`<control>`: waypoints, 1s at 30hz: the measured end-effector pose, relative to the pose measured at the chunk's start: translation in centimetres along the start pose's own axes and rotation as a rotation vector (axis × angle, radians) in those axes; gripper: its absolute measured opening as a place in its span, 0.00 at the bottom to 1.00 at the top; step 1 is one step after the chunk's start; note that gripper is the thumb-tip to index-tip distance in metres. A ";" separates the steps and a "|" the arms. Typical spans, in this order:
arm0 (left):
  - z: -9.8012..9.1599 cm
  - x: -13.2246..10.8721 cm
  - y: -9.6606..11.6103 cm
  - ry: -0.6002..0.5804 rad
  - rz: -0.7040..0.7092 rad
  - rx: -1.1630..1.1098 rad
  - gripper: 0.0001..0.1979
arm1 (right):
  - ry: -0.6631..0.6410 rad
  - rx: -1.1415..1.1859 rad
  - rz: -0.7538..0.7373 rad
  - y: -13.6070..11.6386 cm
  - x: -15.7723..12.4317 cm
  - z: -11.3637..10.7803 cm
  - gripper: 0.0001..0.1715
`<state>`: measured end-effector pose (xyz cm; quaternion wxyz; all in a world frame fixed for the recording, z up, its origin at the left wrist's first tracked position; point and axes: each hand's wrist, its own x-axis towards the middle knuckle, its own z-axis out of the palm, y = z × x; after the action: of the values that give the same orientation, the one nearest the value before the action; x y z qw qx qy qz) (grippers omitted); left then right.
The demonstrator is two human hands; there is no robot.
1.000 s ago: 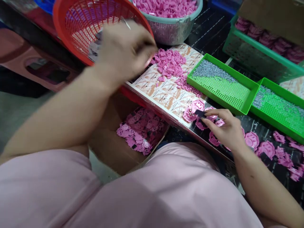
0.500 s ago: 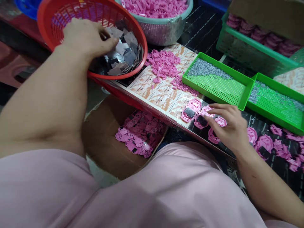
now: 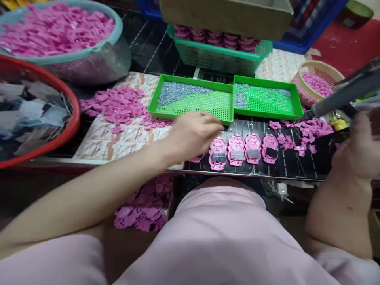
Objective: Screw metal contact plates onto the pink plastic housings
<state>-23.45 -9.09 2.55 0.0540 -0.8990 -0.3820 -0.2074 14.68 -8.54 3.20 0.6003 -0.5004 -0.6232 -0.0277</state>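
My left hand (image 3: 194, 132) reaches over the front edge of the left green tray (image 3: 190, 117), its fingers curled together and blurred. What they pinch, if anything, is hidden. Below and right of it lies a row of pink plastic casings (image 3: 253, 144), each with a grey or black metal plate (image 3: 219, 157) on its lower half. One casing is partly covered by this hand. Far right, my right hand (image 3: 356, 148) is raised beside a dark grey rod-shaped tool (image 3: 341, 95) that slants down to the left. Blur and the frame edge hide whether its fingers grip the tool.
A red basket (image 3: 75, 114) of metal plates and a pale tub (image 3: 121, 29) of pink pieces stand left. Loose pink parts (image 3: 118, 105) lie beside the trays. Behind are a green crate (image 3: 219, 57) and cardboard box (image 3: 225, 16); a beige basket (image 3: 299, 73) stands right. Pink pieces (image 3: 139, 217) lie below the table.
The view has swung right. My left hand has left the red basket and come over to the green tray. My right hand has moved off the casings to the tool at right.
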 end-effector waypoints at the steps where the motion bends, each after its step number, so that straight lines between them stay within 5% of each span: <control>1: 1.3 1.7 2.1 -0.071 0.083 -0.037 0.12 | -0.015 0.070 0.008 0.2 0.2 0.4 0.32; 5: 5.9 6.4 8.3 -0.275 0.260 -0.114 0.13 | -0.229 0.218 0.183 -0.7 1.6 2.6 0.37; 9: 8.5 8.3 10.7 -0.341 0.245 -0.108 0.18 | -0.316 0.276 0.407 -1.3 3.1 3.8 0.31; 12: 9.1 8.8 10.7 -0.403 0.257 -0.086 0.17 | -0.265 0.282 0.381 -0.9 3.4 3.9 0.24; 15: 9.1 9.4 9.9 -0.464 0.262 -0.062 0.14 | -0.111 0.319 0.240 -0.2 3.1 4.4 0.27; 17: 9.1 10.0 9.2 -0.481 0.258 -0.043 0.14 | -0.083 0.447 0.277 0.3 2.7 5.1 0.26; 21: 9.2 11.0 8.3 -0.490 0.243 -0.018 0.15 | -0.053 0.631 0.439 0.6 2.5 7.4 0.23; 25: 9.0 11.3 7.9 -0.501 0.230 -0.024 0.18 | 0.067 0.678 0.368 0.1 2.7 10.2 0.27; 30: 7.8 12.0 5.8 -0.477 0.198 -0.047 0.19 | 0.036 0.599 0.249 0.4 2.1 13.8 0.31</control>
<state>-9.24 -3.22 0.77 -0.0384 -0.9565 -0.2892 0.0079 5.51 1.65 0.74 0.7307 -0.3735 -0.5268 0.2216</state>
